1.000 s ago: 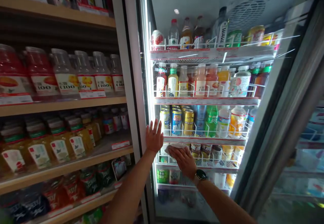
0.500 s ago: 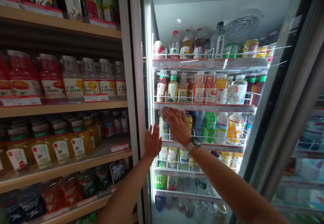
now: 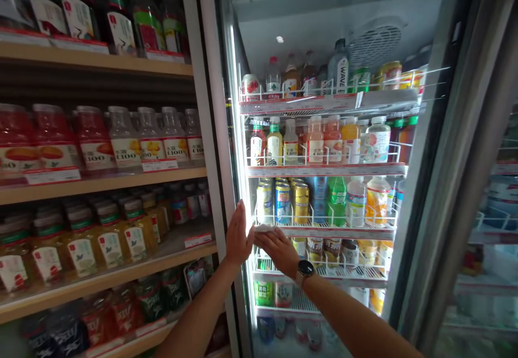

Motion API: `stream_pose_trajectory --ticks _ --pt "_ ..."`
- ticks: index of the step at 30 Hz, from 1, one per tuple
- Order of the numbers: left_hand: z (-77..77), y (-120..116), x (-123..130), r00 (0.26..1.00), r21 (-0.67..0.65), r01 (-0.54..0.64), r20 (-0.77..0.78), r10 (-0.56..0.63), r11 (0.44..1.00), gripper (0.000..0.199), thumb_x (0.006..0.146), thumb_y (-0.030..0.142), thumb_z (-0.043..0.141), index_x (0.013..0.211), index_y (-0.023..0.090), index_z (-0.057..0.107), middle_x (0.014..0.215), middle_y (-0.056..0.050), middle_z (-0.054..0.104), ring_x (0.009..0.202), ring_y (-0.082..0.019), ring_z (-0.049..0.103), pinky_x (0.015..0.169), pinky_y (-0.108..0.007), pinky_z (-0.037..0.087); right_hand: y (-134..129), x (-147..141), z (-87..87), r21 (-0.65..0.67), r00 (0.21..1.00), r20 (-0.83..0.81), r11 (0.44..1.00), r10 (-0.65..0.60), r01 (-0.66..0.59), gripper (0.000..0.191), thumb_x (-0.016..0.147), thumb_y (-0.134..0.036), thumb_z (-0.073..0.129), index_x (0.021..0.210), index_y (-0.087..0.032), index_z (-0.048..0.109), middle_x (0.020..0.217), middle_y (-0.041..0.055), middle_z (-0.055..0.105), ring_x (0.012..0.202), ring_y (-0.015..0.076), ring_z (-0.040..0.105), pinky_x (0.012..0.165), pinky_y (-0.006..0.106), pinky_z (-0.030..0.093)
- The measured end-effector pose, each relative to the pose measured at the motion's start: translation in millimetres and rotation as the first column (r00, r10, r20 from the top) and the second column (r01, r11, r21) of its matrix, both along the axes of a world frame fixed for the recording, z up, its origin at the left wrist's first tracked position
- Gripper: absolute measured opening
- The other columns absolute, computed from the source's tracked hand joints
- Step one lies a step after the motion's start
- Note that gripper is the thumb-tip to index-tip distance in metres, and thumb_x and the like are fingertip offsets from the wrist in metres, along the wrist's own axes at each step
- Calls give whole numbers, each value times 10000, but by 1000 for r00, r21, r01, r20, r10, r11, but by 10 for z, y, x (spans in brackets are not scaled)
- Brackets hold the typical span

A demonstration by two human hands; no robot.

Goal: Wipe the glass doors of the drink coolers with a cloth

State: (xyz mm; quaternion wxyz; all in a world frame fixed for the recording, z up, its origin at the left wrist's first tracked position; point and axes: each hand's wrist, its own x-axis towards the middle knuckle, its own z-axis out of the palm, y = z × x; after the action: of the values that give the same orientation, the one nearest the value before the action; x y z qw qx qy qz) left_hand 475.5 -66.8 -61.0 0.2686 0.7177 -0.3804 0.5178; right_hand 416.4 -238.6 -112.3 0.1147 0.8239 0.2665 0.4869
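A glass cooler door [image 3: 324, 29] with a metal frame stands before me, rows of drinks behind it. My right hand [image 3: 277, 247], with a watch [image 3: 305, 267] on its wrist, presses a pale cloth [image 3: 264, 228] flat on the glass, level with the shelf edge under the cans. Close beside it, my left hand [image 3: 238, 234] rests on the door's left frame edge, fingers up and nothing in it. The fingertips of my right hand come near my left thumb.
To the left, wooden shelves [image 3: 174, 174] hold several rows of bottled drinks. A metal door frame [image 3: 457, 147] runs up the right side, with more shelves of goods behind glass beyond it.
My right hand and the cloth have moved down the glass and a little left, uncovering the cans. My left hand remains at the frame edge. The view has shifted slightly.
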Motion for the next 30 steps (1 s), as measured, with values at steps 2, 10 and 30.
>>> stream_pose_trajectory --ticks 2,10,30 --pt "-26 5 9 999 31 -41 6 41 999 663 993 302 338 1556 189 7 1600 -138 231 1479 -254 217 1172 -466 326 -68 -64 -126 -16 1000 14 1000 15 -15 562 888 -35 466 1415 -230 492 1360 15 615 1206 173 558 1121 387 361" --pt "-24 -213 0 990 44 -141 35 139 989 681 976 335 414 1555 199 83 1606 -127 182 1495 -282 136 1202 -522 228 -650 -355 845 -11 991 50 992 -127 128 597 894 -78 453 1467 -242 419 1450 23 538 1330 178 457 1197 435 222" --pt "394 -1438 -129 979 -90 8 205 11 996 712 953 430 430 1550 175 139 1588 -109 248 1501 -279 100 1233 -524 103 -1119 -599 -125 228 914 92 902 -395 366 573 892 -115 412 1441 -271 468 1366 60 607 1284 247 496 1187 509 212"
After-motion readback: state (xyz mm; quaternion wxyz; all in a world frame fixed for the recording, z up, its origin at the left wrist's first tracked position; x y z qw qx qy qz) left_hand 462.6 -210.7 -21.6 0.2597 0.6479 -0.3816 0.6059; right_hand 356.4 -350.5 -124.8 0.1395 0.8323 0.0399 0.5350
